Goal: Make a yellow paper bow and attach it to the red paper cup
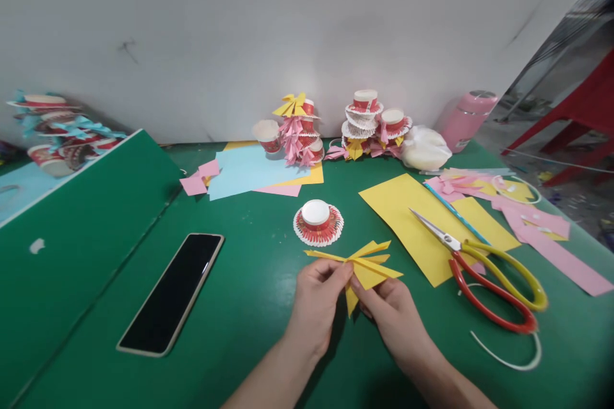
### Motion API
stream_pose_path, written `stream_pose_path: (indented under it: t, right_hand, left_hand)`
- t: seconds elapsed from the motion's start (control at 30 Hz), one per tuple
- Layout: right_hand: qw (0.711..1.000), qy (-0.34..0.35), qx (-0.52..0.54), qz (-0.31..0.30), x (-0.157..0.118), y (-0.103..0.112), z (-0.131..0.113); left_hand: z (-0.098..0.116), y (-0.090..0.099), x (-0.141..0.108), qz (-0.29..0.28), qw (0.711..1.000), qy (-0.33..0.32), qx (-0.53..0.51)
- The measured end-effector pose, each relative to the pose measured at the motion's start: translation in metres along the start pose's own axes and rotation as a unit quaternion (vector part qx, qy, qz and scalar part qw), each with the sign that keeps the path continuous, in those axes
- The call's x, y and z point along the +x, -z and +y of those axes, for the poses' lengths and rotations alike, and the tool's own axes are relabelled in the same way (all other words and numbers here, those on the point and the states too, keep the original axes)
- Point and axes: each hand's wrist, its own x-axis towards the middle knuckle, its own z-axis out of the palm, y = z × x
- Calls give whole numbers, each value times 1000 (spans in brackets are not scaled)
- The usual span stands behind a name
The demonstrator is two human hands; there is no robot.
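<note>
Between my two hands is a folded yellow paper bow (368, 273), its pleated strips fanning out to both sides. My left hand (319, 297) pinches it near the gathered middle, thumb on top. From the other side my right hand (386, 307) grips its lower part with thumb and fingers; some of those fingertips are hidden. Just beyond the bow, a small hat made from a paper cup (316, 220) rests on the green table, white base up, with a fringed red and white brim.
Scissors (480, 268) lie on yellow paper (403, 217) at right, beside a blue pencil (455, 212) and pink scraps (551, 230). A phone (173, 294) lies left. Stacked cup hats (364, 118), a white plastic bag (426, 148) and a pink flask (469, 120) stand along the wall.
</note>
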Motion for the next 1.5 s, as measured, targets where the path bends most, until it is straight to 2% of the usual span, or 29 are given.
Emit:
stream_pose_path:
  t: [0.3,0.63,0.8,0.87,1.03,1.1,1.17,1.2,1.27,1.33,1.4,1.5]
  right_hand:
    - [998,-68,-5,-2,-2,3,6]
    - [1000,-22,-16,-14,-4,4,5]
    - [1000,-21,5,-17,-2,6,9]
    - [1000,-16,9,-15,-1,6,9]
    - [1000,15,3,10,-4,5,10]
    - [997,52,-43,35,-8,7,11]
    - [981,128,-139,52,-13,8,11]
    - [962,182,-194,57,-15,9,11]
    - [911,294,-284,62,-16,9,9]
    - [864,374,-333,63,-14,8,7]
    - [836,411,-359,65,-10,7,7]
    - [814,430,-384,74,-5,8,8]
  left_hand:
    - [4,0,3,22,999,15,-40]
    - [6,1,5,36,998,1,-53]
    - [7,1,4,-24,999,25,-26]
    - [6,2,4,-27,999,22,-8]
    - [4,3,6,28,999,-13,15]
    - [5,3,7,56,997,-43,42]
    - [6,3,7,81,990,-73,85]
    - [7,3,7,87,986,-85,110]
    - [8,3,5,83,978,-105,159]
    - [9,2,2,63,971,-120,197]
    - [9,1,0,44,965,-133,222]
    - [8,-1,-2,31,963,-141,229]
